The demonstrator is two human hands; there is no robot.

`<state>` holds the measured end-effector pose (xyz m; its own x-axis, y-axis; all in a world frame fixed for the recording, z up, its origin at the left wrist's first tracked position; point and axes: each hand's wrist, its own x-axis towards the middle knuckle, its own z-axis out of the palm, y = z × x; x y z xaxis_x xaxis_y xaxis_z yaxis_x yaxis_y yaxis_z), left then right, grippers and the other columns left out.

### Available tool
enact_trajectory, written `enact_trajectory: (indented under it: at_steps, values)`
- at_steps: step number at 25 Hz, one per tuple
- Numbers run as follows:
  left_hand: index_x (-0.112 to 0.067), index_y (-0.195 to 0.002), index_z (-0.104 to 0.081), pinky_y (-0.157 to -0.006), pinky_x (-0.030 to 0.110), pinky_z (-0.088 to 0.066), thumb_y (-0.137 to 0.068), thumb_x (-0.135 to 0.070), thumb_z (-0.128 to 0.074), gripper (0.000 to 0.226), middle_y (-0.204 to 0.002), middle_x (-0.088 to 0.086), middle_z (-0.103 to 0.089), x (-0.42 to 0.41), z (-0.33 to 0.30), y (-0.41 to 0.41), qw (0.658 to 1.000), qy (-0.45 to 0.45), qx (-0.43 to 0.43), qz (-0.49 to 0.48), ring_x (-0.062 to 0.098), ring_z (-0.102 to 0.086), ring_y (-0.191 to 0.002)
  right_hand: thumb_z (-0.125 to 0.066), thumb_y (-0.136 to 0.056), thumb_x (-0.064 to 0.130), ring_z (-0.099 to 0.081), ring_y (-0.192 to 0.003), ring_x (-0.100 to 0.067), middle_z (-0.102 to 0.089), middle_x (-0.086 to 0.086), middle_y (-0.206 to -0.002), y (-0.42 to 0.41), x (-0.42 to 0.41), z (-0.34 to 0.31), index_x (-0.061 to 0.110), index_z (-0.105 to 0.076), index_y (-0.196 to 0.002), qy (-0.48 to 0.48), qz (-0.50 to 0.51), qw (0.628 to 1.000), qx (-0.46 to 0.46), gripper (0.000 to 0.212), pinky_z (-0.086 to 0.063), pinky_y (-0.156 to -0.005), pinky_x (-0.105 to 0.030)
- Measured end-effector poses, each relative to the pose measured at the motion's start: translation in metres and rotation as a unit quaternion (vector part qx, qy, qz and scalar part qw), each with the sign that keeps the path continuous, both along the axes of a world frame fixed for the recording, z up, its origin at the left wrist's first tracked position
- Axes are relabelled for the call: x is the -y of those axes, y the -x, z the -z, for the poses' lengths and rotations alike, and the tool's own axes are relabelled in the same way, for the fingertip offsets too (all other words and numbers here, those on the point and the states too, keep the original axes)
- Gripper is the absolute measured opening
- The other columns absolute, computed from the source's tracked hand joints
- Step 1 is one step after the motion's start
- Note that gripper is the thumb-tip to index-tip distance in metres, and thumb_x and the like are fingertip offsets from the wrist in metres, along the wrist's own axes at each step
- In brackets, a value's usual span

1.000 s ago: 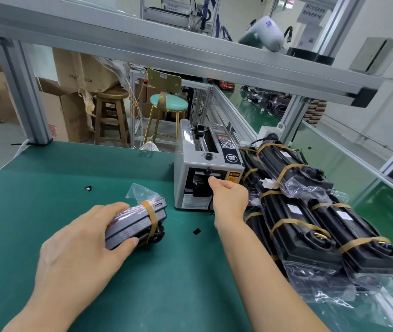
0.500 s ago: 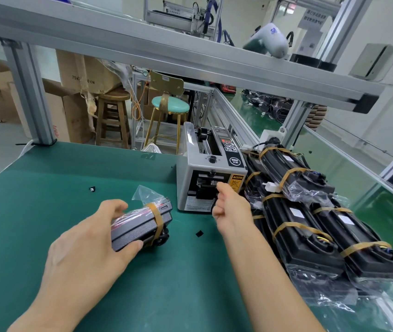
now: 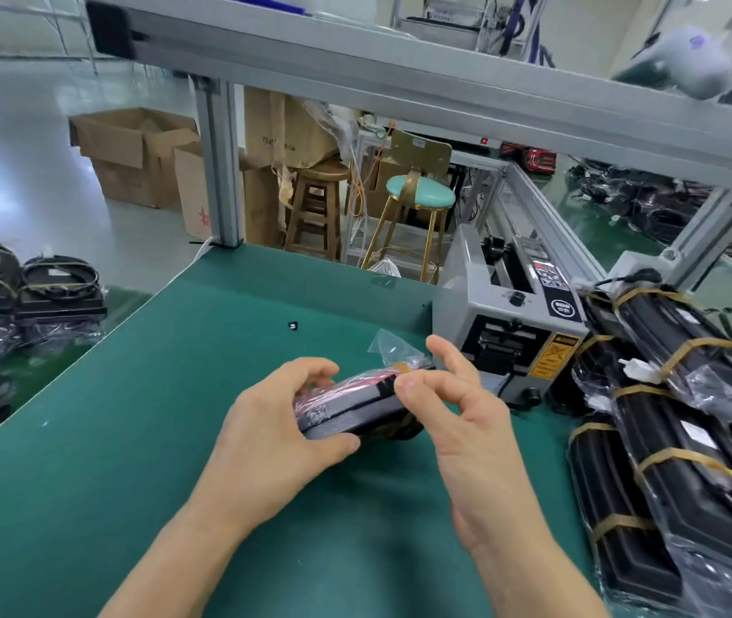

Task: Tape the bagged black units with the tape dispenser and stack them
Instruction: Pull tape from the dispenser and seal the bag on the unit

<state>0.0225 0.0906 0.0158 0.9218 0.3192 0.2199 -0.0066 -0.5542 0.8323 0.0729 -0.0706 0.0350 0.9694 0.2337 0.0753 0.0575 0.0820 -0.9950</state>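
At mid-surface, our stock as it stands:
Surface [image 3: 132, 439]: green mat; we work at its middle.
Bagged black unit [image 3: 346, 412]: lies on the mat between our hands, just in front of the tape dispenser; clear bag, loose bag end sticking up at the far side, one tan band near that end.
Left hand [image 3: 279, 434]: our grip is curled round the unit's near end, thumb along the front edge, fingers over the top.
Right hand [image 3: 458, 417]: hovers at the unit's far end; thumb and forefinger are pinched together, other fingers spread. A small tan scrap shows at the fingertips [image 3: 404, 384]; we judge it a tape strip, though blur leaves us unsure.
Tape dispenser [image 3: 511, 332]: grey box, just beyond and right of the unit, outlet facing us.
Taped stack [image 3: 676, 421]: finished units with tan bands, piled along the right edge beside the dispenser.
Other units [image 3: 25, 301]: on a lower level at far left, well apart.
Step in hand: we judge it the taping of this unit.
Next move calls for: laying the strip over the folded bag end and pressing it flat while our left hand steadies; then stacking right.
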Motion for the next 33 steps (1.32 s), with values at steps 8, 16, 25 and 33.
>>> enact_trajectory:
  at_steps: [8,16,25,33]
  values:
    - [-0.036,-0.116,-0.054,-0.083,0.012,-0.030,-0.065,-0.025,-0.066,0.054,-0.111,-0.024,-0.054,0.003,0.000,-0.003,0.977,-0.194,0.082,0.044,0.002,-0.048,-0.099,-0.065,-0.086,0.018,-0.047,-0.114,0.011,-0.053,0.020,-0.131,-0.025,0.004,-0.001,0.028,-0.076,-0.061,-0.016,0.048,0.997,-0.052,0.029,-0.032,-0.084,-0.016]
    - [-0.026,-0.099,-0.068,-0.058,0.018,-0.033,-0.061,-0.020,-0.084,0.041,-0.096,-0.009,-0.066,0.023,-0.014,-0.015,0.963,-0.264,0.051,0.031,0.019,-0.057,-0.068,-0.060,-0.088,0.008,-0.057,-0.099,-0.015,-0.057,-0.002,-0.113,-0.040,0.008,0.011,0.018,-0.071,-0.056,-0.039,0.039,0.993,-0.102,0.035,-0.045,-0.100,-0.040]
    - [-0.040,-0.125,-0.055,-0.071,0.027,-0.038,-0.072,-0.018,-0.067,0.059,-0.119,-0.012,-0.054,0.034,-0.014,-0.038,0.952,-0.297,0.057,0.050,0.020,-0.054,-0.096,-0.058,-0.087,0.001,-0.056,-0.090,-0.018,-0.057,-0.013,-0.095,-0.044,0.013,0.013,0.015,-0.071,-0.058,-0.095,0.019,0.987,-0.128,0.035,-0.054,-0.086,-0.029]
    - [-0.031,-0.109,-0.067,-0.064,0.032,-0.045,-0.063,-0.012,-0.076,0.050,-0.104,-0.009,-0.061,0.034,-0.013,-0.037,0.963,-0.261,0.062,0.040,0.024,-0.060,-0.088,-0.063,-0.082,0.003,-0.057,-0.117,-0.026,-0.058,-0.010,-0.105,-0.045,0.009,0.020,-0.009,-0.068,-0.079,-0.046,0.047,0.993,-0.103,0.014,-0.044,-0.106,-0.046]
